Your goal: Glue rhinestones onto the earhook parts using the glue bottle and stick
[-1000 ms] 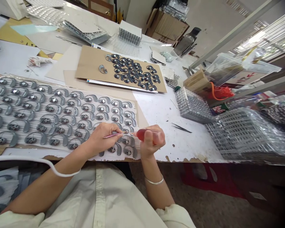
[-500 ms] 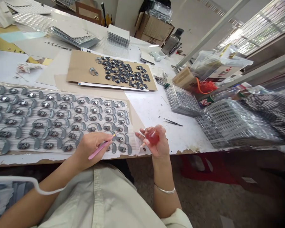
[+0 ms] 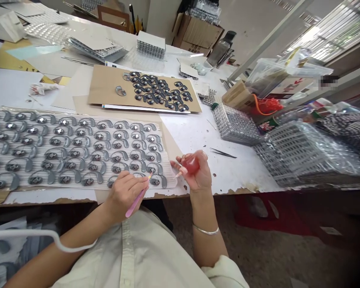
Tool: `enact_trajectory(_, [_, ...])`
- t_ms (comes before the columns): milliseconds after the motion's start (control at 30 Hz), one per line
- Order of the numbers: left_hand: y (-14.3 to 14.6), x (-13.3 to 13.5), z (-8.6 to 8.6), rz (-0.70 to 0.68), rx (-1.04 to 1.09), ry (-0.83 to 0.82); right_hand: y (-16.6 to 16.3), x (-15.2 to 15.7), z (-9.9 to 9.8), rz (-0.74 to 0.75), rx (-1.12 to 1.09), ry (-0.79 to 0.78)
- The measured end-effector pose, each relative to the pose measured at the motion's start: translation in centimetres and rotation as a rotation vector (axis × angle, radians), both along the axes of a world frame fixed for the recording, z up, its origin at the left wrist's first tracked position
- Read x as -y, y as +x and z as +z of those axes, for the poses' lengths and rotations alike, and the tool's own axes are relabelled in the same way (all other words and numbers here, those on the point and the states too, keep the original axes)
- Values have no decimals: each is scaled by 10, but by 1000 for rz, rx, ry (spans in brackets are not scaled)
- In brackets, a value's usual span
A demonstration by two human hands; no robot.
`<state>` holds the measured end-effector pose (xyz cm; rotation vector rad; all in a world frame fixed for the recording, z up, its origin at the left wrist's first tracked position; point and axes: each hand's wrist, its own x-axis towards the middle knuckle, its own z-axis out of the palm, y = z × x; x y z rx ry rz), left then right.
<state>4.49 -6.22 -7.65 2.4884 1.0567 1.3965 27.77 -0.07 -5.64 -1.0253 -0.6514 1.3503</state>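
My left hand [image 3: 126,193] pinches a thin pink stick [image 3: 137,201], whose tip rests at a grey hook-shaped piece [image 3: 154,181] in the nearest row. These pieces, each with a shiny stone, lie in several rows on a white ribbed sheet [image 3: 78,150]. My right hand [image 3: 195,172] is curled round a small red bottle [image 3: 191,164] just past the sheet's right edge, above the table's front edge.
A brown card [image 3: 108,86] behind the sheet carries a heap of dark pieces [image 3: 159,91]. Black tweezers [image 3: 222,152] lie on the white table top to the right. Wire-mesh trays [image 3: 237,126] in plastic, boxes and red netting [image 3: 268,106] crowd the right side.
My left hand has slid back toward me with the pink stick, now angled steeper. My right hand turned the red bottle up in its palm and stays near the sheet's corner.
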Motion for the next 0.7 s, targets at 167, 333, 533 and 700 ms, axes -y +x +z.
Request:
enact_trajectory(167, [2, -2, -3, 6, -35, -4, -19, -4, 6, -228, 192, 277])
enact_trajectory(333, [2, -3, -6, 13, -96, 22, -49, 1, 0, -362, 419, 490])
enact_trajectory(533, [5, -3, -9, 30, -133, 45, -59, 9, -5, -260, 705, 648])
enact_trajectory(700, [6, -3, -11, 41, -146, 42, -57, 8, -8, -208, 752, 665])
